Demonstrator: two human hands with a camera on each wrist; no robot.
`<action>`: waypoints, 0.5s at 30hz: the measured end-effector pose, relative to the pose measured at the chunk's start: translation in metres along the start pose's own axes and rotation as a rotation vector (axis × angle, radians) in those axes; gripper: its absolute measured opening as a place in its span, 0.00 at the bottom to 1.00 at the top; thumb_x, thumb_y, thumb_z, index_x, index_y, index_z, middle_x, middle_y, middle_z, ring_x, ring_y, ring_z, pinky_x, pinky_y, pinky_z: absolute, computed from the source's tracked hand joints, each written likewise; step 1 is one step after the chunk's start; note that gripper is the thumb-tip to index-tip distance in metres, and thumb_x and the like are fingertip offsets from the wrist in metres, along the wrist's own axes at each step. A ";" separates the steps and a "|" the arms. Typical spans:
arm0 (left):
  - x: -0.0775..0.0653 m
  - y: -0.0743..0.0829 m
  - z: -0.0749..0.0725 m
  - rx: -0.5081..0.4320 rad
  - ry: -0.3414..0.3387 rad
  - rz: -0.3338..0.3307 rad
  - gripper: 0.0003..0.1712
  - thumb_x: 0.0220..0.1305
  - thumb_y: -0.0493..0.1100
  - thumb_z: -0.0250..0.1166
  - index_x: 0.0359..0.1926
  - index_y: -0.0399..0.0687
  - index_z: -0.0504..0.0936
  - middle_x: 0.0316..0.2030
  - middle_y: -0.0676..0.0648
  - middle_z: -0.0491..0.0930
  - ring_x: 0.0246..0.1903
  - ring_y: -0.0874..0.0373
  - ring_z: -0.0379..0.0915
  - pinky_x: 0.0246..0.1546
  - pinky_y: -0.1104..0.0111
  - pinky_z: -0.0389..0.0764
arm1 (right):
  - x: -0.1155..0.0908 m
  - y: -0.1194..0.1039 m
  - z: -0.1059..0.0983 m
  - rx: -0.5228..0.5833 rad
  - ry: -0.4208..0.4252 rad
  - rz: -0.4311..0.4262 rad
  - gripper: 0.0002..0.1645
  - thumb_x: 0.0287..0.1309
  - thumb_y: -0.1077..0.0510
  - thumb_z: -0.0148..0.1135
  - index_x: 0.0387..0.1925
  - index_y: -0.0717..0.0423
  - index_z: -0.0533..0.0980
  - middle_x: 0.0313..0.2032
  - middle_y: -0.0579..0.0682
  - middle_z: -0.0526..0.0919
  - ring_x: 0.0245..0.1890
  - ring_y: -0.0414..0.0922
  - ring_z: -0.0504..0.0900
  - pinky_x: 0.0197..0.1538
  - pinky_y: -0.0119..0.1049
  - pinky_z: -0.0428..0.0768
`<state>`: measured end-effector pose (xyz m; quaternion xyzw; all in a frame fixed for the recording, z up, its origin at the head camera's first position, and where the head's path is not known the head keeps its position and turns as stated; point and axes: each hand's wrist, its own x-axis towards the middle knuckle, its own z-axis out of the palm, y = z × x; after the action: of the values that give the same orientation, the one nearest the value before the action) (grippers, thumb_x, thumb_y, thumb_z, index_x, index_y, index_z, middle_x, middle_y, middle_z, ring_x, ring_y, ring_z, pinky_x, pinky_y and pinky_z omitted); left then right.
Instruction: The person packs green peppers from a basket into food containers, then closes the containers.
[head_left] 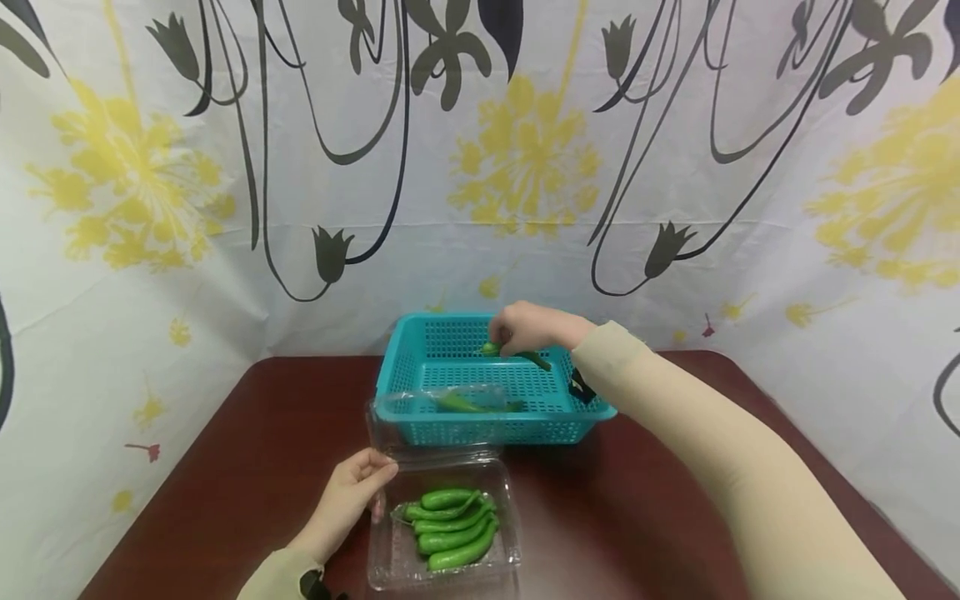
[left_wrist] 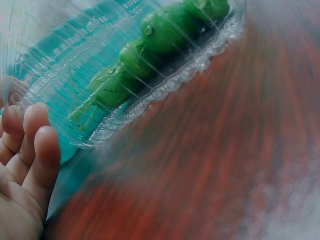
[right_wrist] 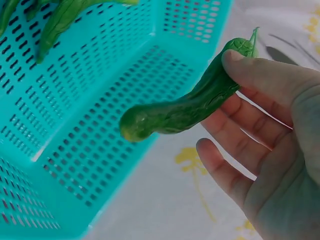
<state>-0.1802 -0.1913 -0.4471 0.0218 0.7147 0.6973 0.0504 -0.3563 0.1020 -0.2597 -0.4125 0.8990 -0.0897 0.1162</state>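
My right hand [head_left: 536,325] is above the back of a turquoise plastic basket [head_left: 495,429]. Between thumb and fingers it pinches a curved green pepper [right_wrist: 185,112] near the stem end, and the free end hangs over the basket. An open clear plastic clamshell box [head_left: 382,558] stands on the table before the basket, its raised lid [head_left: 386,429] leaning toward it. Several green peppers [head_left: 453,542] lie side by side inside. With the thumb at the inner side and fingers outside, my left hand [head_left: 348,496] grips the box's left edge near the hinge.
More green peppers [right_wrist: 65,22] lie in the basket near its front wall, partly seen through the clear lid. The dark red table [head_left: 300,417] reaches back to a white cloth [head_left: 450,208] with yellow and grey flower prints.
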 end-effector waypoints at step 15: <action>0.000 0.000 0.001 0.016 0.022 -0.025 0.16 0.64 0.45 0.66 0.44 0.36 0.76 0.15 0.47 0.72 0.12 0.56 0.67 0.18 0.62 0.76 | -0.047 -0.040 -0.020 0.017 0.043 -0.131 0.05 0.59 0.62 0.66 0.37 0.52 0.78 0.29 0.43 0.78 0.27 0.40 0.71 0.36 0.36 0.75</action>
<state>-0.1802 -0.1901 -0.4473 0.0054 0.7209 0.6911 0.0509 -0.3031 0.1129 -0.2242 -0.4674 0.8717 -0.1136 0.0942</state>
